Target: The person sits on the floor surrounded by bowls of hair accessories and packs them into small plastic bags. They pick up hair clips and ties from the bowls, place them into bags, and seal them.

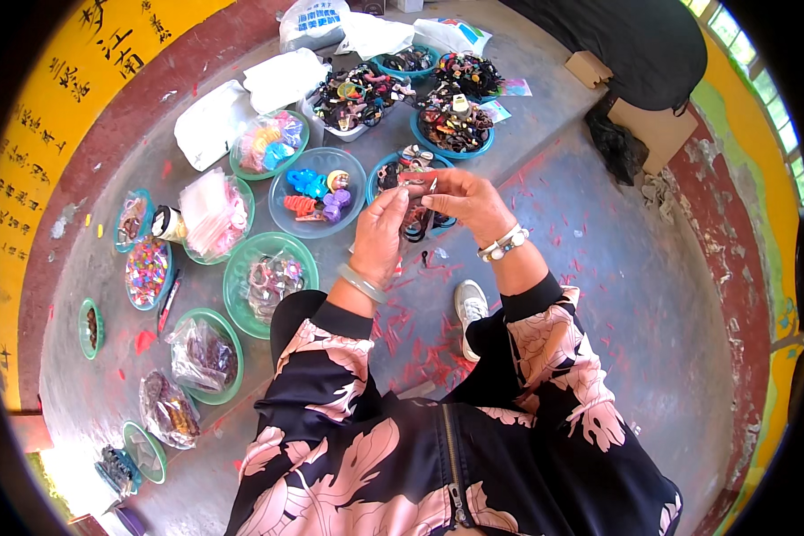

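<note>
Fingertips of left hand [381, 234] and right hand [467, 205] pinch 1 small item [414, 183] narrowly between them, long axis unclear; blue bowl [370, 184] lies below the grip.

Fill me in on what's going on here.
Both bare hands are busy with close work. The left hand and right hand are raised close together, partly covering a blue bowl of mostly dark items. Whatever they may be pinching is too small to make out. To their left are a clear bowl of colourful pieces and a green bowl.
</note>
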The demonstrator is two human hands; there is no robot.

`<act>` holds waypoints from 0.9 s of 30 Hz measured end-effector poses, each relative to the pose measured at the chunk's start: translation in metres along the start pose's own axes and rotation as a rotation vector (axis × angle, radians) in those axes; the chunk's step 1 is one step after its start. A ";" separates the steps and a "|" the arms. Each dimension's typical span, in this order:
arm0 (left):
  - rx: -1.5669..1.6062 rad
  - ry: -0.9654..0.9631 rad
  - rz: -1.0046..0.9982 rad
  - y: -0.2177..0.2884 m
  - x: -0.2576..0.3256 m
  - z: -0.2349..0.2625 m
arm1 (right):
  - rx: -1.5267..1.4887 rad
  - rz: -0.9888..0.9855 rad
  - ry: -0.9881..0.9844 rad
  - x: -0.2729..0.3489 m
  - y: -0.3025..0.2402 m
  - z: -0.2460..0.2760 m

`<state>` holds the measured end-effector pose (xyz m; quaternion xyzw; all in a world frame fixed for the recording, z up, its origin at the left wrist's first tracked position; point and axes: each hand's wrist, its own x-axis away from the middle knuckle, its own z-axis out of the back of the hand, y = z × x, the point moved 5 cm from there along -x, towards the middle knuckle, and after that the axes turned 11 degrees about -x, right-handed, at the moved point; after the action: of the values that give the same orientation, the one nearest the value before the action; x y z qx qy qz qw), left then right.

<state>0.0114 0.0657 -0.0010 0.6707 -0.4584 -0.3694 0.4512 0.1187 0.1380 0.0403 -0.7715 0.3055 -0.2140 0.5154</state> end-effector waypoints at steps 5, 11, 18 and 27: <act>-0.009 -0.014 -0.044 0.007 0.002 -0.001 | -0.032 -0.015 0.146 -0.007 0.019 0.014; 0.137 -0.036 0.014 0.009 0.005 -0.006 | -0.070 0.004 0.238 -0.002 0.013 0.009; 0.134 -0.004 0.002 0.005 0.003 -0.003 | -0.138 0.039 0.232 0.000 0.008 0.007; -0.024 0.103 0.027 0.005 0.002 0.006 | -0.065 0.079 0.239 -0.003 0.008 0.015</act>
<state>0.0049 0.0613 0.0016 0.6772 -0.4390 -0.3336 0.4872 0.1238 0.1476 0.0273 -0.7442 0.4017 -0.2739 0.4581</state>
